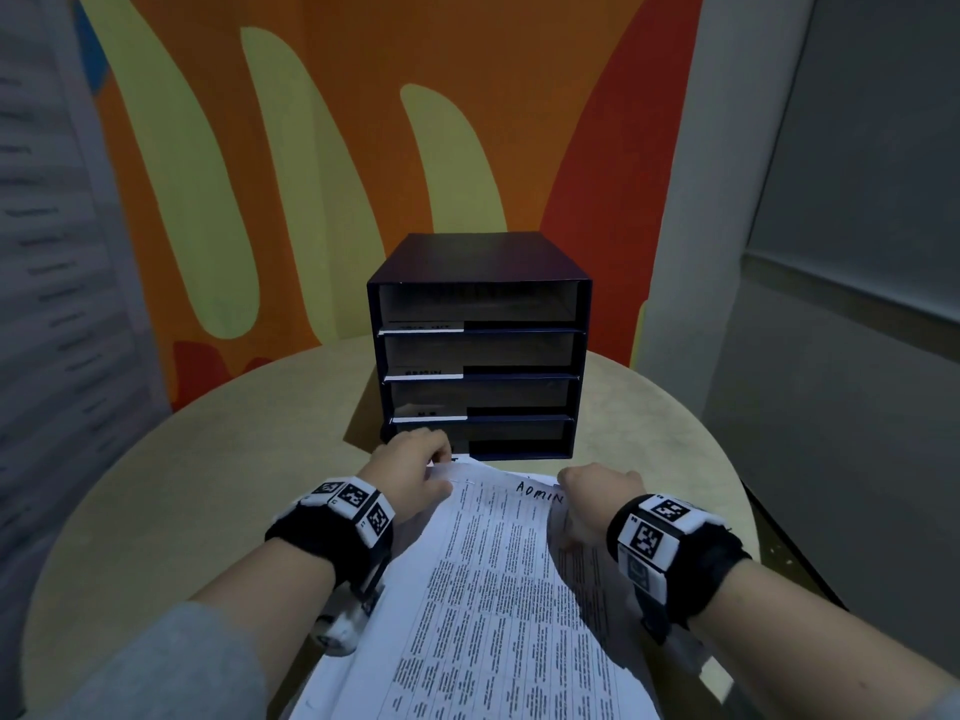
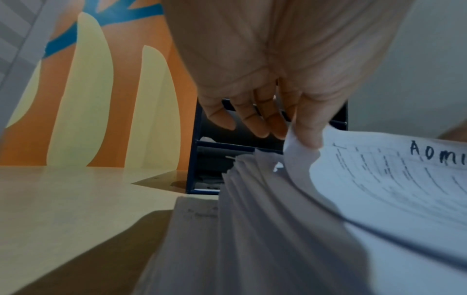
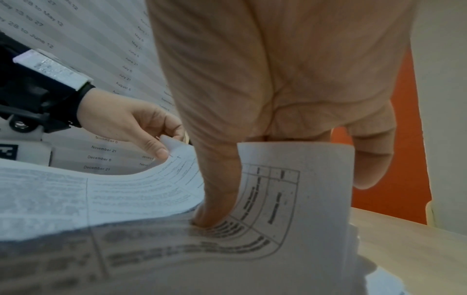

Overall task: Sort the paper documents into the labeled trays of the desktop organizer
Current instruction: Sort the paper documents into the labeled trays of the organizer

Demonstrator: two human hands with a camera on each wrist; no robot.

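The left hand (image 1: 415, 459) is pinching the far left corner of the top document marked "ADMIN" (image 1: 498, 579), while the right hand (image 1: 592, 498) is curling the far right corner up. The sheet's long axis is running from both grips toward the organizer (image 1: 480, 350), standing just beyond on the tabletop (image 1: 208, 459). Only the right wrist view is showing the thumb pressing the paper stack (image 3: 252, 265) beneath.
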